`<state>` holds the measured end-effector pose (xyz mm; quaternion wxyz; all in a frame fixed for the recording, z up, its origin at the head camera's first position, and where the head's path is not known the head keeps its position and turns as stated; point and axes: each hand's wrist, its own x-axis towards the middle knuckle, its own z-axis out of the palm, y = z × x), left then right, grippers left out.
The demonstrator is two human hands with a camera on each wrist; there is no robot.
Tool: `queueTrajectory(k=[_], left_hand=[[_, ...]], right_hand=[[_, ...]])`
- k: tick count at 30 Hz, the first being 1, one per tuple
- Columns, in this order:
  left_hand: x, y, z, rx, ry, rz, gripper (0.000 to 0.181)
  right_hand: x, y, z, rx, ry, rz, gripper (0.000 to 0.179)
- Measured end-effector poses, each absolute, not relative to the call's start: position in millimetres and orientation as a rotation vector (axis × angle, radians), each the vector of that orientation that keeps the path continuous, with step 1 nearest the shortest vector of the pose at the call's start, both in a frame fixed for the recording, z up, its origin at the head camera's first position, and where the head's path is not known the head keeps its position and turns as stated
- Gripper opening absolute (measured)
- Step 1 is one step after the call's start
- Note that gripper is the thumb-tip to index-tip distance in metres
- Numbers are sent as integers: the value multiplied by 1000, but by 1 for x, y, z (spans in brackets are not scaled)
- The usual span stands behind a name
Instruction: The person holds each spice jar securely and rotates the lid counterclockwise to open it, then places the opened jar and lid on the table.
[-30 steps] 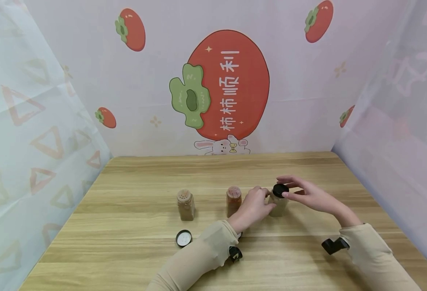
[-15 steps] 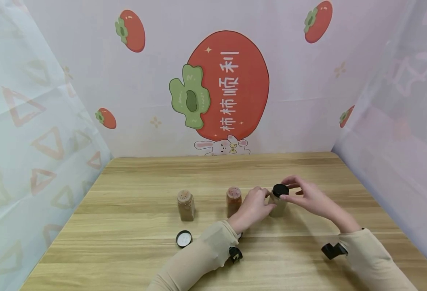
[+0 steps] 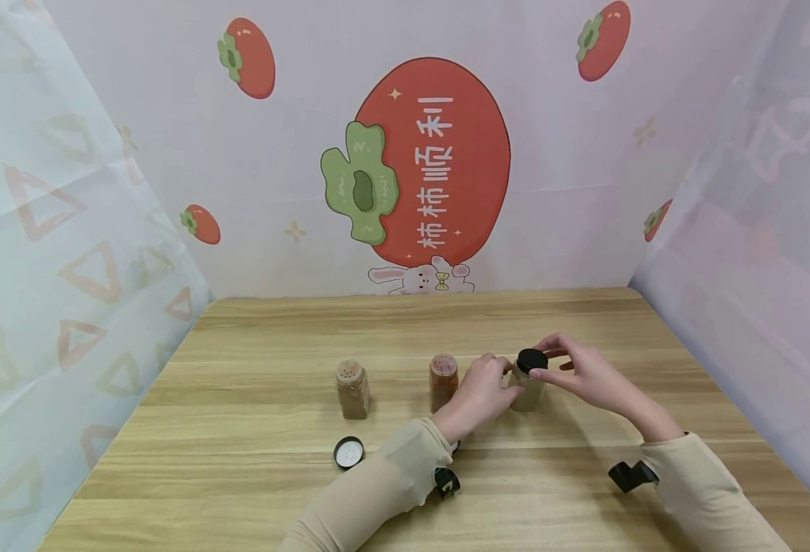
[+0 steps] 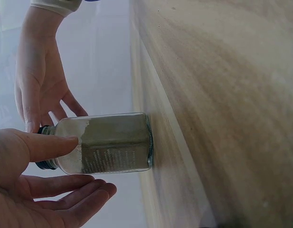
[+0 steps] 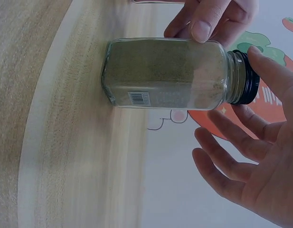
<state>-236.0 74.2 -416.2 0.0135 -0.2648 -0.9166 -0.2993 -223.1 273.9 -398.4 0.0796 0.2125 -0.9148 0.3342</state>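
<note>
A square glass spice jar (image 3: 529, 395) of greenish-grey powder stands upright on the table, its black screw cap (image 3: 532, 360) on top. My left hand (image 3: 482, 391) holds the jar by its upper body, thumb on one side and fingers on the other, as the jar (image 4: 115, 142) in the left wrist view shows. From the right, my right hand (image 3: 587, 374) pinches the cap, with the thumb against the cap's edge (image 5: 250, 78) and the index finger at its far side. The other right fingers are spread in the air.
Two uncapped shakers with perforated tops stand left of my hands: one with tan powder (image 3: 353, 391), one with reddish powder (image 3: 443, 382). A black cap (image 3: 349, 453) lies upturned on the wooden table (image 3: 273, 345). Another small round item shows partly beneath my left wrist.
My right fingers have shifted round the cap, with the hand turning slightly, mostly between the two earlier frames. My left hand and the jar have stayed in place.
</note>
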Motion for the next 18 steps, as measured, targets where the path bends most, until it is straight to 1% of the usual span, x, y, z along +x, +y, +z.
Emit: queueTrajectory(k=[8, 18], left_hand=[[-237, 75, -418, -828, -2862, -949, 36], [-237, 75, -418, -838, -2851, -919, 36]], right_hand=[[-221, 273, -389, 681, -2763, 1070, 34], [-224, 281, -386, 815, -2774, 1085, 33]])
